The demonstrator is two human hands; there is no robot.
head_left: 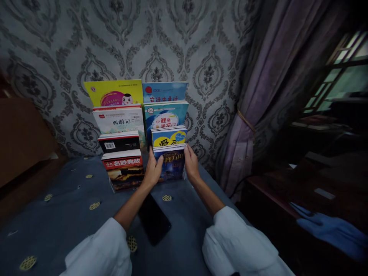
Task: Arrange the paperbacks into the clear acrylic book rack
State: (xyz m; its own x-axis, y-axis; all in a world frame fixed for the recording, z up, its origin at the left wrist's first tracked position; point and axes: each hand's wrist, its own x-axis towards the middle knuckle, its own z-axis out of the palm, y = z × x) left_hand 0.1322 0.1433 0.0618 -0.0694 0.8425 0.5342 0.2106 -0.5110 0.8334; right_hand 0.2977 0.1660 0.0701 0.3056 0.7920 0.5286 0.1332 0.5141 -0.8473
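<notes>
Books stand in two side-by-side rows, stepped up toward the wall. At the front of the right row is a dark blue book [173, 165]. My left hand [153, 168] holds its left edge, thumb across the cover, and my right hand [192, 163] grips the right edge. Behind it come a blue-and-yellow book [169, 138], a teal book [166, 115] and a light blue one [165, 91]. The left row has a red-titled book [124, 168], a black book [119, 143], a white book [118, 120] and a yellow book [112, 91]. Fingers behind the covers are hidden.
A black phone [154, 219] lies on the blue patterned cloth [83, 230] below my left wrist. Patterned wallpaper [158, 42] rises behind the books. A tied purple curtain [241, 126] hangs at right, near blue gloves [330, 230]. A brown box [24, 138] stands at left.
</notes>
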